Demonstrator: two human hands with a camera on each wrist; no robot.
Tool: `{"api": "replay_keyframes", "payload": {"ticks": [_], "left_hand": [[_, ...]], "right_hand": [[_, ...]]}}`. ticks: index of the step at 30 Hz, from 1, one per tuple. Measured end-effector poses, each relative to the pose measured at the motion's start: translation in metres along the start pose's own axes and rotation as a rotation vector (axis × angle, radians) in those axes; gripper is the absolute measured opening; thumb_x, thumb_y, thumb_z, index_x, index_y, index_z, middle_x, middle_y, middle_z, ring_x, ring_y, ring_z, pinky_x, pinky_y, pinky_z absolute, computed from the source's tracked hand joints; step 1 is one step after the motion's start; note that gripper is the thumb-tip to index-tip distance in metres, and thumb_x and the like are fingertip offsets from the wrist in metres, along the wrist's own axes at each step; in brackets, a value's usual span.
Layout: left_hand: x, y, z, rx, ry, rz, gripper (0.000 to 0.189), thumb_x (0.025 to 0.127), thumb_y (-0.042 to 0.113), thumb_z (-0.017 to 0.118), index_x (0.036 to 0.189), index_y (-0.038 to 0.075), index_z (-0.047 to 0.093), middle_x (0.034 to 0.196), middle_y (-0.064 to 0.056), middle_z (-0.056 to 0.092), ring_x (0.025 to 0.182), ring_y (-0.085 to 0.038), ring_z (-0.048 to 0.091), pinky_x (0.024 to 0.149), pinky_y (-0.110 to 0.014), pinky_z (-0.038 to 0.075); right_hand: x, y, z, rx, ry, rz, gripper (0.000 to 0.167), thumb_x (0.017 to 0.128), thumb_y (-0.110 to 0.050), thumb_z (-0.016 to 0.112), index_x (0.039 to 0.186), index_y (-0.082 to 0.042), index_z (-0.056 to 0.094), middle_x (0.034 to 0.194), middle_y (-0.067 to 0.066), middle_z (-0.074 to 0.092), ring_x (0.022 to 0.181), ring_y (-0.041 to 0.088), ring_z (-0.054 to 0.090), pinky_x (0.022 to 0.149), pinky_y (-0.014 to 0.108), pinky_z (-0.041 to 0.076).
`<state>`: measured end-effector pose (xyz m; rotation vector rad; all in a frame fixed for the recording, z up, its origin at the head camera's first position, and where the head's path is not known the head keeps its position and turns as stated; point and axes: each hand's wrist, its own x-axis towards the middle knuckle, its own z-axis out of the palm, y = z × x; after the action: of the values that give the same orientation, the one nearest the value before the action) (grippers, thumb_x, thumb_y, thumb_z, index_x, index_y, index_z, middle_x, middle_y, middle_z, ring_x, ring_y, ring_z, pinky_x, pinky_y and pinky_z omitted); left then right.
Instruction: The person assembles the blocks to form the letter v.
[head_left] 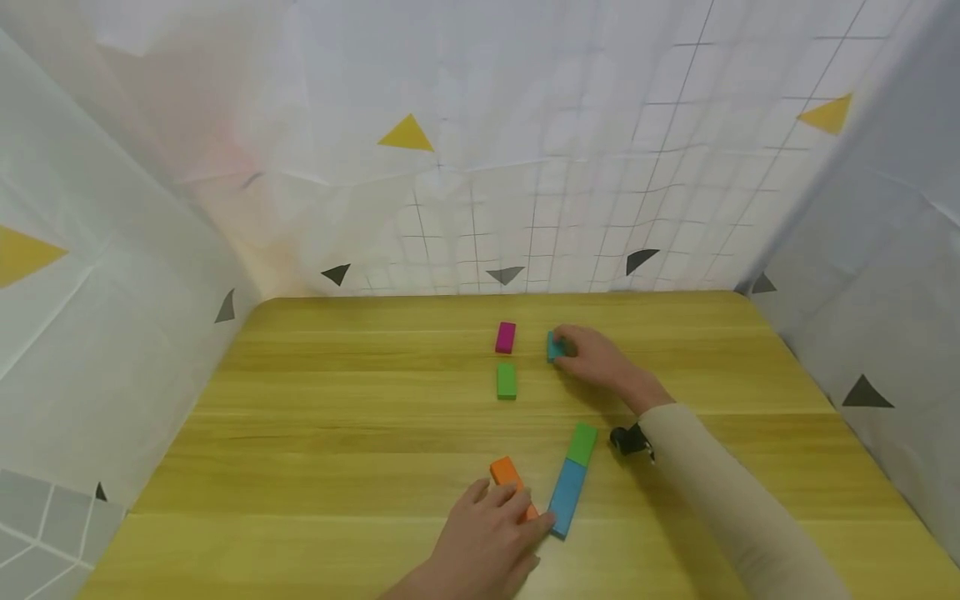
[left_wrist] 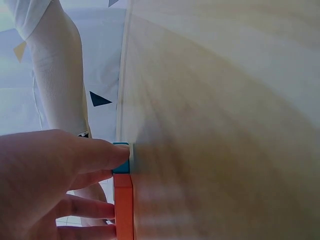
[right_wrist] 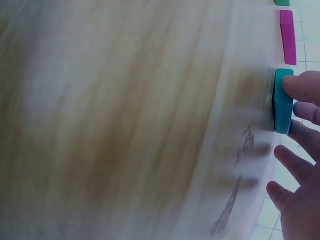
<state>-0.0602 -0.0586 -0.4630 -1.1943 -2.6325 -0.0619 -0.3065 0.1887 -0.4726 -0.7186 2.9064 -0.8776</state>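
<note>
In the head view my right hand (head_left: 600, 360) pinches a small teal block (head_left: 554, 347) at the far part of the table. The right wrist view shows thumb and fingers at the sides of that teal block (right_wrist: 283, 102), the other fingers spread. My left hand (head_left: 483, 542) lies low near the front, fingers fairly straight. Its fingers rest over an orange block (head_left: 506, 471) and one touches the near end of a blue block (head_left: 567, 496). A green block (head_left: 582, 443) sits end to end with the blue one. In the left wrist view the thumb overlaps the blue block.
A magenta block (head_left: 506, 337) and another green block (head_left: 507, 381) lie left of my right hand. The wooden table (head_left: 337, 467) is bordered by white sheets (head_left: 465, 208) at the back and sides. A black wrist device (head_left: 630, 440) hangs under my right sleeve.
</note>
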Motion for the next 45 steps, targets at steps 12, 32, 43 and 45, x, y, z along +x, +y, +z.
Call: {"api": "replay_keyframes", "payload": {"ticks": [12, 32, 43, 45], "left_hand": [[0.0002, -0.0008, 0.0, 0.01, -0.009, 0.005, 0.039, 0.086, 0.044, 0.071, 0.124, 0.038, 0.065, 0.101, 0.01, 0.063, 0.098, -0.011, 0.06, 0.083, -0.042, 0.053], [0.0004, -0.0001, -0.0017, 0.001, -0.028, 0.001, 0.039, 0.087, 0.044, 0.069, 0.126, 0.039, 0.065, 0.104, 0.01, 0.064, 0.099, -0.011, 0.06, 0.084, -0.043, 0.053], [0.0007, -0.0005, -0.0013, -0.002, -0.011, 0.005, 0.036, 0.087, 0.042, 0.069, 0.123, 0.038, 0.065, 0.101, 0.011, 0.064, 0.097, -0.011, 0.059, 0.082, -0.042, 0.053], [0.0005, -0.0009, -0.0017, -0.008, -0.02, 0.002, 0.036, 0.088, 0.042, 0.069, 0.124, 0.038, 0.065, 0.102, 0.011, 0.064, 0.098, -0.011, 0.06, 0.083, -0.042, 0.053]], "right_hand": [[0.0001, -0.0058, -0.0028, -0.023, -0.028, 0.054, 0.031, 0.091, -0.019, 0.068, 0.118, -0.008, 0.059, 0.118, 0.01, 0.065, 0.112, 0.029, 0.058, 0.102, 0.05, 0.046], [0.0001, -0.0029, -0.0039, -0.036, -0.004, 0.018, 0.029, 0.089, -0.019, 0.07, 0.114, -0.005, 0.062, 0.11, 0.011, 0.067, 0.105, 0.03, 0.059, 0.097, 0.05, 0.047], [-0.0038, 0.0015, -0.0077, -0.05, 0.013, 0.002, 0.03, 0.089, -0.021, 0.07, 0.114, -0.006, 0.063, 0.109, 0.011, 0.068, 0.108, 0.03, 0.06, 0.099, 0.049, 0.047], [-0.005, -0.0005, -0.0094, -0.052, 0.016, -0.003, 0.03, 0.089, -0.021, 0.07, 0.114, -0.006, 0.063, 0.108, 0.011, 0.068, 0.107, 0.03, 0.061, 0.098, 0.05, 0.047]]}}
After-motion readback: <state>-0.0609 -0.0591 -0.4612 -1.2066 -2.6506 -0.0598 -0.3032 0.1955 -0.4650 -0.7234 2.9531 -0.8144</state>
